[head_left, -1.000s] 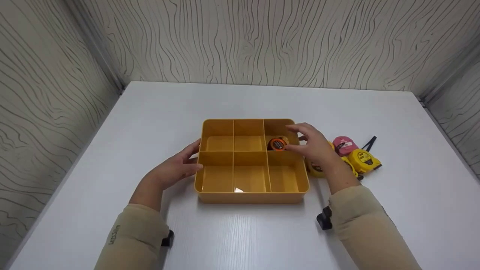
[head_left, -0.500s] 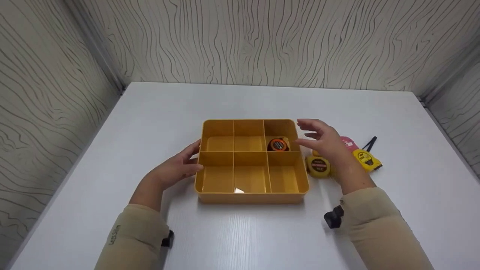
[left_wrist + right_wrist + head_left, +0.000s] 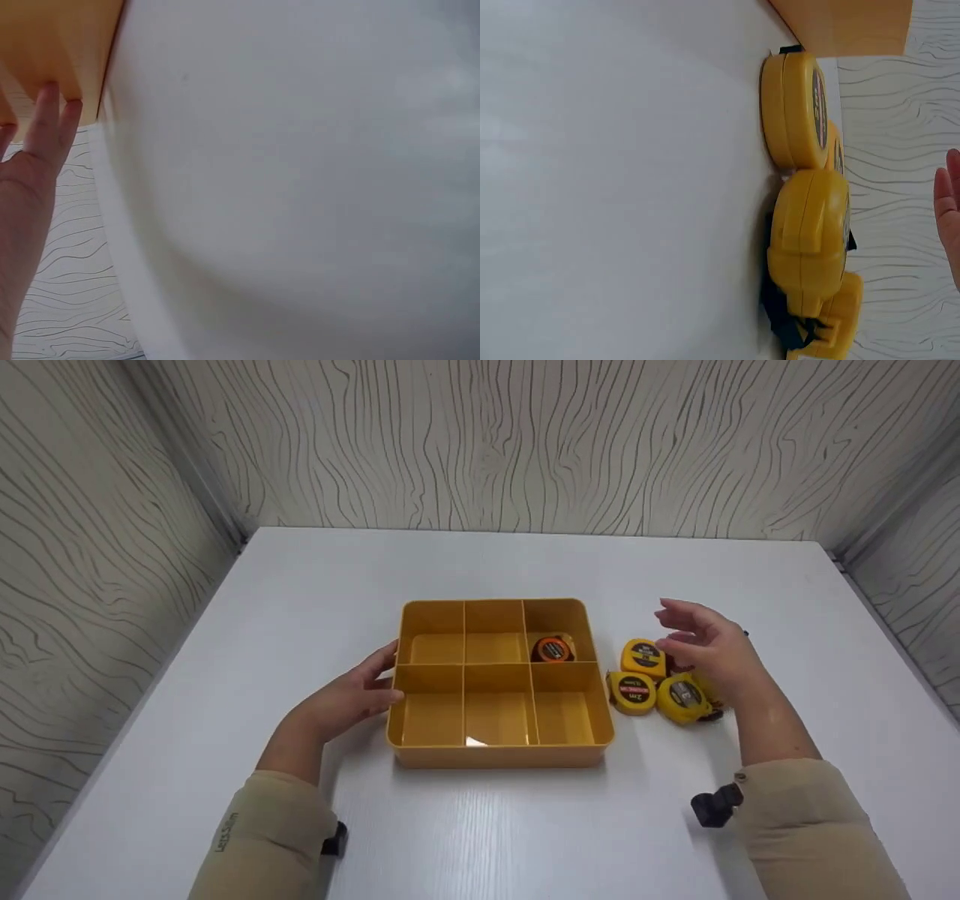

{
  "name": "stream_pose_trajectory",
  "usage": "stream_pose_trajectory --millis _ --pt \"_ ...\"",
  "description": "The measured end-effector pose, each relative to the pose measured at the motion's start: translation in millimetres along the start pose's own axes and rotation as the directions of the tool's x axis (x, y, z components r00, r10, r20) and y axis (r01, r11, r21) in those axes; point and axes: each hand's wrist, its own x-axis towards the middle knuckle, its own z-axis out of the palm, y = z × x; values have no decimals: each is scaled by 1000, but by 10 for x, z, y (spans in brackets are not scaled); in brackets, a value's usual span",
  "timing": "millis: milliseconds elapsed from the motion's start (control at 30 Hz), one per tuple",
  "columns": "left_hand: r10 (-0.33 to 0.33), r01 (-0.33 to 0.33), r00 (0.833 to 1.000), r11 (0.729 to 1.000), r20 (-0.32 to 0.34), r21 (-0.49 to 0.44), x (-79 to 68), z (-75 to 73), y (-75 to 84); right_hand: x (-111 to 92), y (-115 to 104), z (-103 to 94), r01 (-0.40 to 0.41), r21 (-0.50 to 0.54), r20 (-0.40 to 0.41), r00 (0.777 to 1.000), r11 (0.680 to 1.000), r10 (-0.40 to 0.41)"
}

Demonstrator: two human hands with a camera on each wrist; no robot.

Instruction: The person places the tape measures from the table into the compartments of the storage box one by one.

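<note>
An orange box (image 3: 499,757) with several compartments stands mid-table. My left hand (image 3: 337,701) rests against its left side; in the left wrist view the fingertips (image 3: 46,94) touch the outer wall. An orange-and-black tape measure (image 3: 553,649) lies in the back right compartment. Right of the box, my right hand (image 3: 716,652) hovers over a group of tape measures with fingers apart, holding nothing. A yellow tape measure with a red-and-black label (image 3: 631,693) lies beside the box, another yellow one (image 3: 643,657) behind it, and a third (image 3: 681,699) nearer the wrist. Others are mostly hidden under the hand.
The white table (image 3: 495,832) runs back to a wood-grain patterned panel (image 3: 495,450), with similar panels at both sides. Black wrist devices (image 3: 716,805) sit under both beige sleeves (image 3: 814,817). In the right wrist view the yellow tape measures (image 3: 810,232) lie close together.
My right hand has left the orange-and-black tape measure in the back right compartment and moved right, over the group of tape measures. My left hand has stayed at the box's left side.
</note>
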Motion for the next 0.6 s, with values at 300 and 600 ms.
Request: stream_pose_trajectory --millis 300,600 --pt "-7 8 1000 999 -11 33 -30 13 30 -193 341 -208 -46 18 -14 999 999 46" --pt "7 -7 1000 1000 12 14 -16 -5 2 -432 630 -279 -9 45 -63 998 999 12"
